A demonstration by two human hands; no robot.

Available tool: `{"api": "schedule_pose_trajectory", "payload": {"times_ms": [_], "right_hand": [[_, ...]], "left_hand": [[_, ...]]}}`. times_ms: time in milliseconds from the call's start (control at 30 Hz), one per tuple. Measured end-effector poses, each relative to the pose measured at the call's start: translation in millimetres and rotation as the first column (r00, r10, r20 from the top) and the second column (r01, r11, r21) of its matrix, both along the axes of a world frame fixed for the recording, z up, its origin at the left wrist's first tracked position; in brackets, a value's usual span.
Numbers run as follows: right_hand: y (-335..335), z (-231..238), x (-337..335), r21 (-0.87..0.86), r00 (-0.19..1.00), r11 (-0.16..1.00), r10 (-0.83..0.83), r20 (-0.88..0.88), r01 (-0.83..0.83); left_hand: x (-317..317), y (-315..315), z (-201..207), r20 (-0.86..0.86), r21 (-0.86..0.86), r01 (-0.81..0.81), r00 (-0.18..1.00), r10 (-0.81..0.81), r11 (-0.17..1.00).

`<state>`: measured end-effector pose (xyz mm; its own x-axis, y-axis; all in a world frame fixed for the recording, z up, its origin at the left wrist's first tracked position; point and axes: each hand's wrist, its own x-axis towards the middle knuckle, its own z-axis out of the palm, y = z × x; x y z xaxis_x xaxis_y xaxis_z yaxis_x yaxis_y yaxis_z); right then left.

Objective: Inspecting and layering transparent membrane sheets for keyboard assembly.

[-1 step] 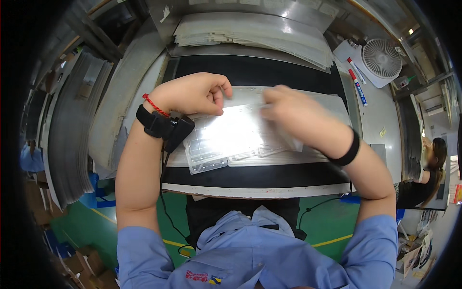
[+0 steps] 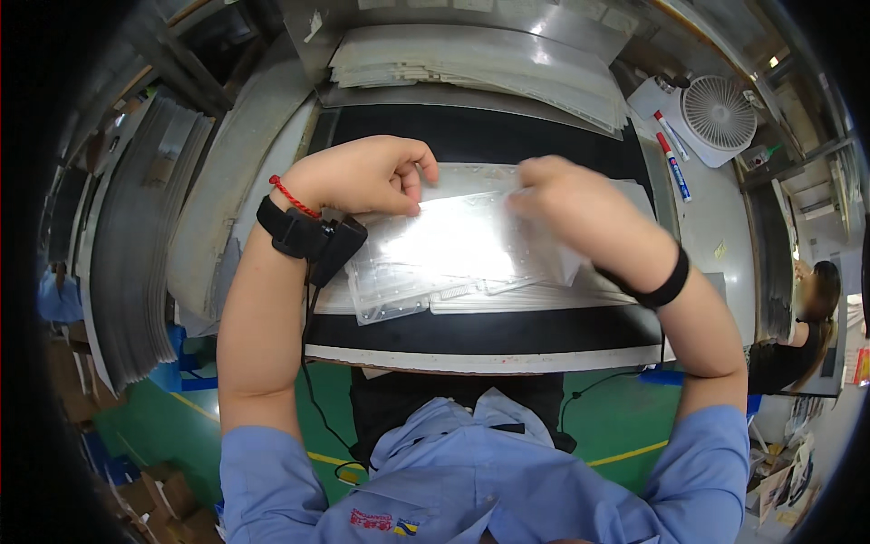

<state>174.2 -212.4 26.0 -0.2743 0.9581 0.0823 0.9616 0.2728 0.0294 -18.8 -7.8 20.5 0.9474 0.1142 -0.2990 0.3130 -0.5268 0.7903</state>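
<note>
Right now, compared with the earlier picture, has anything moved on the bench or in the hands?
Nothing visibly changed. The left hand and the right hand are both on the clear plastic tray, at its far edge, as before. The tray lies on the black mat in the same place, and the white fan and the markers stand where they were.

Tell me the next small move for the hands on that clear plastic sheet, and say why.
Probably draw the pinched edge back toward the body. Both the left hand and right hand grip the far edge of the top clear plastic sheet, which lies on a stack of like sheets over the black mat. The top sheet looks skewed against those beneath.
</note>
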Motion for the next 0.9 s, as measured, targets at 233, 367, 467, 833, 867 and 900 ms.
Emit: {"api": "schedule_pose_trajectory", "payload": {"times_ms": [233, 367, 467, 833, 867, 900], "right_hand": [[-65, 17, 185, 0.559, 0.837, 0.688, -0.548, -0.017, 0.462], [-82, 7, 196, 0.488, 0.804, 0.658, -0.568, -0.178, 0.573], [-78, -8, 179, 0.021, 0.662, 0.785, -0.507, -0.552, 0.619], [-77, -33, 162, -0.273, 0.463, 0.867, -0.461, -0.757, 0.418], [-79, -34, 163, -0.267, 0.396, 0.867, -0.44, -0.806, 0.42], [-79, -32, 159, -0.264, 0.323, 0.867, -0.417, -0.85, 0.423]], "left_hand": [[0, 16, 1, 0.2, -0.029, -0.096, 0.975, 0.1, 0.995], [-2, 27, -8, 0.236, 0.018, -0.183, 0.956, 0.174, 0.983], [-3, 33, -15, 0.205, 0.04, -0.237, 0.953, 0.224, 0.971], [3, 39, -21, 0.296, -0.011, -0.31, 0.907, 0.299, 0.951], [4, 40, -22, 0.289, -0.017, -0.333, 0.901, 0.324, 0.943], [4, 41, -24, 0.279, -0.024, -0.355, 0.895, 0.348, 0.934]]}}
